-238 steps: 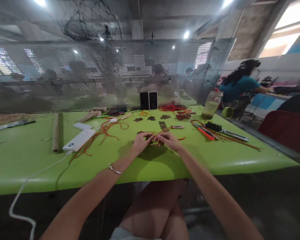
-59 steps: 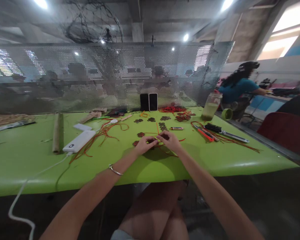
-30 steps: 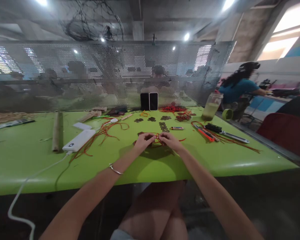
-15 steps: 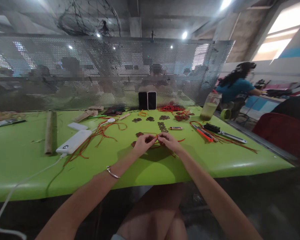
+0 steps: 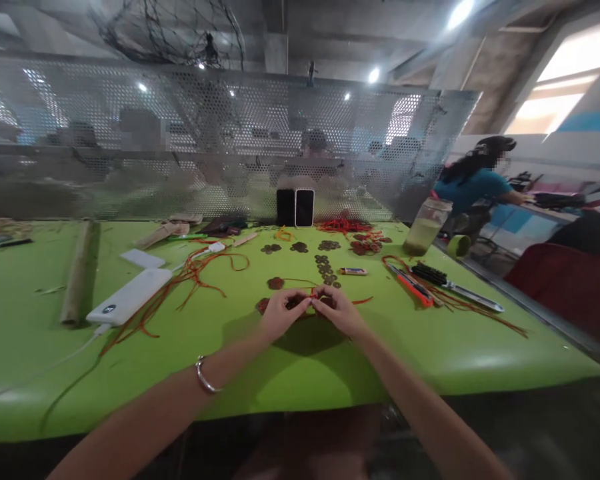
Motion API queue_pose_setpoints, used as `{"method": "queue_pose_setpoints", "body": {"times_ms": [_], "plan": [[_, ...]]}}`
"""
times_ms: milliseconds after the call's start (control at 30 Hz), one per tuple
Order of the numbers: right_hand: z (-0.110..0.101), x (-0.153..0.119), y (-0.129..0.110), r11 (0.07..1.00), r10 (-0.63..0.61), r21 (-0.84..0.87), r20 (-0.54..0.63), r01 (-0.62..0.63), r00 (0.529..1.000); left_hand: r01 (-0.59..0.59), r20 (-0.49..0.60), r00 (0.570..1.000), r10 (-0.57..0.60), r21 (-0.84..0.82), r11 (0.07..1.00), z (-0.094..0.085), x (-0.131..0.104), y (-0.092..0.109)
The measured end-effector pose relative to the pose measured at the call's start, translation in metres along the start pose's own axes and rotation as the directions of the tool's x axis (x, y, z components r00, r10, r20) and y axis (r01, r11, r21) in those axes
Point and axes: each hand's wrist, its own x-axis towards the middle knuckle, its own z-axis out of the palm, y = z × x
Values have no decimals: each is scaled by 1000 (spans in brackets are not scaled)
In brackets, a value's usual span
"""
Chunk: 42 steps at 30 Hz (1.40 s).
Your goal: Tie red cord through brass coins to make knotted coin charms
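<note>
My left hand point(image 5: 286, 312) and my right hand point(image 5: 337, 310) meet over the green table, fingertips pinched together on a thin red cord point(image 5: 313, 292). A loose end of the cord sticks out to the right of my right hand. Most of what lies between the fingers is hidden. Close to my left hand lie small dark round coin-like pieces with red cord point(image 5: 275, 283). Beyond my hands, several coin-like discs point(image 5: 325, 267) lie in a column, with more small piles of discs point(image 5: 299, 247) behind.
A white power bank point(image 5: 129, 295) with a cable, red cords point(image 5: 197, 270) and a bamboo tube point(image 5: 81, 273) lie left. Right are a glue-stick-like tube point(image 5: 354, 271), a red cutter point(image 5: 414, 287) and a jar point(image 5: 427, 227). Two phones point(image 5: 305, 207) lean against a perforated screen point(image 5: 220, 133). A person sits far right.
The view has tilted and shifted a little, so the table appears nearer. My hands stay pinched on the red cord and have drawn slightly closer together at the fingertips.
</note>
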Motion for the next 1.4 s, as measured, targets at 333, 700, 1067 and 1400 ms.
{"method": "queue_pose_setpoints", "body": {"times_ms": [333, 700, 1067, 1400], "plan": [[-1, 34, -21, 995, -58, -77, 136, 69, 989, 259, -89, 958, -273, -136, 956, -13, 0, 5], [5, 34, 7, 907, -252, -307, 153, 289, 955, 456, -25, 877, -481, -276, 846, -17, -2, -16], [-3, 22, 16, 610, -564, -537, 224, 583, 795, 363, -103, 929, -357, 46, 931, -8, -14, -32], [-11, 11, 5, 561, -617, -550, 221, 619, 755, -14, -13, 1000, 15, 59, 998, 0, -20, -17]]}}
